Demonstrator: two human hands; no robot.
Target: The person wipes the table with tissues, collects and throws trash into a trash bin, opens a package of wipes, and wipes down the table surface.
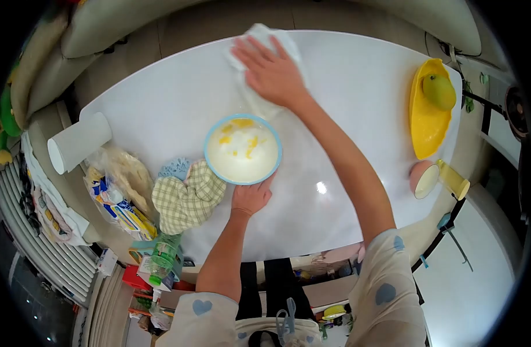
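Note:
A bowl (243,157) with a light blue rim and white inside, marked by yellow patches, is near the middle of the white table. My left hand (252,198) grips it at the near side, its fingers partly hidden under the bowl. Whether the bowl touches the tabletop, I cannot tell. Farther away, my right hand (270,69) lies flat with fingers spread on a white cloth or paper towel (291,43) by the table's far edge. Beside the bowl sits a bunched green checked cloth (187,199).
On the left are a white paper roll (80,141), a plastic-wrapped package (123,196) and a green bottle (163,257). A yellow leaf-shaped dish (424,130) holding a green fruit (439,92) stands on the right, near a pink cup (423,178) and a yellow cup (452,180).

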